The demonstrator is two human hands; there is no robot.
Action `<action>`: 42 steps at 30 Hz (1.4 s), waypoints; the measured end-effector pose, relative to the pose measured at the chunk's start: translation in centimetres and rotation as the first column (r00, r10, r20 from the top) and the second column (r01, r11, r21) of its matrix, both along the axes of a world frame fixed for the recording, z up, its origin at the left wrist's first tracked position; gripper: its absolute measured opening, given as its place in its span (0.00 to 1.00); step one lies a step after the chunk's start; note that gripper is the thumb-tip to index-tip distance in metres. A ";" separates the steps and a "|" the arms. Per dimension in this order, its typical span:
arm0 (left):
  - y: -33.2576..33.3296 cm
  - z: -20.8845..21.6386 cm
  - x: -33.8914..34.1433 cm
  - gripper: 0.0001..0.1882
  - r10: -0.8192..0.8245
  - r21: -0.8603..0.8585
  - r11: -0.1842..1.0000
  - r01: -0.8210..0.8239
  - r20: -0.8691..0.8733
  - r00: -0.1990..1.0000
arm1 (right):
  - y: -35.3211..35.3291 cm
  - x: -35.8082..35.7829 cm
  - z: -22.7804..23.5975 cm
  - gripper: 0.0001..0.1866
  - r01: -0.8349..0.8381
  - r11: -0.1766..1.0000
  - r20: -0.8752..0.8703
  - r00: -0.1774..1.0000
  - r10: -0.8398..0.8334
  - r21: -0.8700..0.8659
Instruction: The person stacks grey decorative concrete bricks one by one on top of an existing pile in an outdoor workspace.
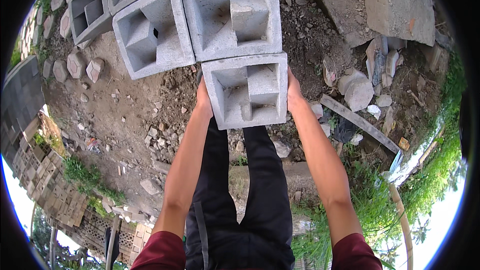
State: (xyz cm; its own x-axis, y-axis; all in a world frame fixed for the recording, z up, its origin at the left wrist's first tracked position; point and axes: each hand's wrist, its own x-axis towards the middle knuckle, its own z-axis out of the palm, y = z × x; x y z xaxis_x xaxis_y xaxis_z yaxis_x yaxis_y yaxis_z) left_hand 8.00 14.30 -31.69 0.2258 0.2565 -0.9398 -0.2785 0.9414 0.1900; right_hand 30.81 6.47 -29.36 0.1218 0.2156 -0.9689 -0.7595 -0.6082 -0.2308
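Observation:
Between my two hands is a square grey concrete block (225, 117) with stepped hollows in its face. My left hand (203, 94) grips its left side, and my right hand (293, 90) grips its right side; the fingertips are partly hidden behind the block. Its far edge meets the near edge of a larger-looking block (189, 10) of the same kind. To the left of that one sits another hollow concrete block (186, 35), turned slightly. Both my arms reach straight out from maroon sleeves.
More hollow blocks (75, 25) continue at the far left, near several hexagonal pavers (76, 65). Broken concrete slabs (400, 5), rubble (359, 92) and a narrow concrete bar (360, 122) lie on the right. Stacked bricks (55, 185) stand at the left; loose stones (157, 137) cover the soil.

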 end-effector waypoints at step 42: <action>0.2 1.2 0.9 0.24 -0.125 0.120 0.982 0.143 -0.140 0.982 | -0.8 0.5 -0.9 0.25 -0.043 0.974 0.234 0.972 -0.011 0.223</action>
State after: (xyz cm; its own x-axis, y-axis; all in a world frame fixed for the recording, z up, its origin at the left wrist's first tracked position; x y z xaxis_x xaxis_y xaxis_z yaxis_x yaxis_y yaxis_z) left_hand 8.86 14.49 -30.48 0.1428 0.3537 -0.9244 -0.1160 0.9335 0.3393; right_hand 31.32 5.66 -30.30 0.3323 0.4282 -0.8404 -0.6594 -0.5317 -0.5316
